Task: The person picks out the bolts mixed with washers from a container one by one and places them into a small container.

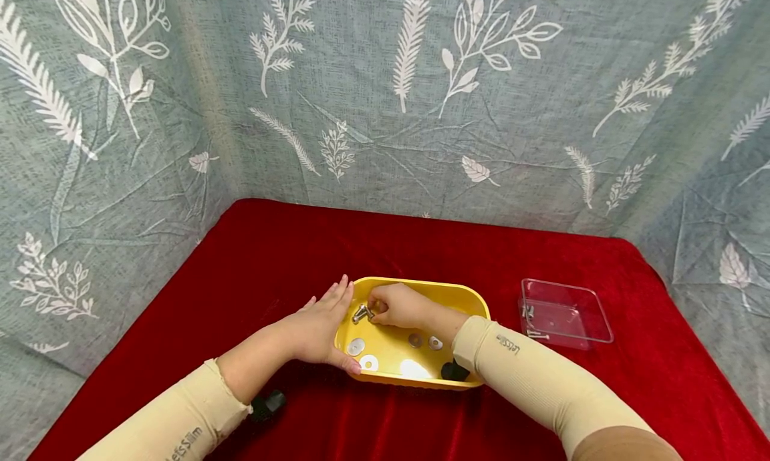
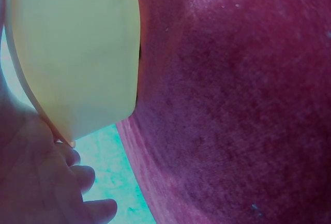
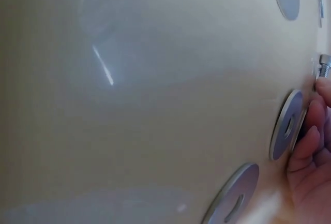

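My left hand (image 1: 319, 324) rests against the left end of a yellow tub (image 1: 421, 383), fingers straight along the far corner and thumb on the near rim. In the left wrist view the tub's outer wall (image 2: 77, 53) is beside those fingers. Inside the tub, my right hand (image 1: 400, 306) pinches at a metal bolt by the left end; the fingers hide part of it. A bolt (image 1: 359, 314) lies right beside the fingertips. In the right wrist view a bolt's ridged head (image 3: 325, 60) shows above the fingers. Flat washers (image 1: 356, 346) lie on the tub floor.
A clear plastic box (image 1: 568, 314) with a few small bolts stands to the right on the red cloth (image 1: 385, 247). A black object (image 1: 454, 371) sits in the tub's near right corner. Another dark object (image 1: 267, 404) lies near my left forearm. Patterned curtains (image 1: 385, 147) surround the table.
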Available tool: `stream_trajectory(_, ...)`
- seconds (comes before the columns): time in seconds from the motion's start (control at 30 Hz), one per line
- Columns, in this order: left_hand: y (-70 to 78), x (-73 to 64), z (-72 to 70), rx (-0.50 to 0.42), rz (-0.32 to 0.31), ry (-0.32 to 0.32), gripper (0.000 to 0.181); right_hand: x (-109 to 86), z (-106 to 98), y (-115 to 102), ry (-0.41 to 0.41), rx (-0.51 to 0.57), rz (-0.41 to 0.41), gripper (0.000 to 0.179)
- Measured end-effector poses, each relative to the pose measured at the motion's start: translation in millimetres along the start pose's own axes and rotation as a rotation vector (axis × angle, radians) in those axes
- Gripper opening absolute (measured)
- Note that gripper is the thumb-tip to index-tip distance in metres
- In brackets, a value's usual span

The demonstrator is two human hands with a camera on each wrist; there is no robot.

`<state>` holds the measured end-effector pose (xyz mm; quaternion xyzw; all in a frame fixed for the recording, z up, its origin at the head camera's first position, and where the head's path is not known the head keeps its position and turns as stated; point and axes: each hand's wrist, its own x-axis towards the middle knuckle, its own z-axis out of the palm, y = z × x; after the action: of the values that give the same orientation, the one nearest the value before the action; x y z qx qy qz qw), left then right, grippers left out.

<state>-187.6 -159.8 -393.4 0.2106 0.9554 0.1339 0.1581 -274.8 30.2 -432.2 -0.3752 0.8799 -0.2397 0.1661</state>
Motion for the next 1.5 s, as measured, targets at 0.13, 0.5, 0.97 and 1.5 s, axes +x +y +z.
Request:
stream_trajectory(0.13, -0.4, 0.5, 0.0, 0.006, 0.002, 0.002, 0.134, 0.8, 1, 0, 0.006, -0.023, -0.01, 0.021)
stream_trajectory(0.5, -0.5, -0.1, 0.7, -0.004, 0.003, 0.007, 0.134, 1.8, 1, -2, -0.008, -0.051, -0.032, 0.02)
stream_trajectory(0.97, -1.1, 1.1, 0.9, 0.017, 0.008, 0.011, 0.134, 1.4, -10, 2, -0.086, 0.137, -0.121, 0.016)
stream_trajectory(1.5, -0.3, 0.3, 0.3, 0.012, 0.008, 0.005, 0.134, -7.7, -39, -14, -0.018, 0.302, -0.158, 0.021)
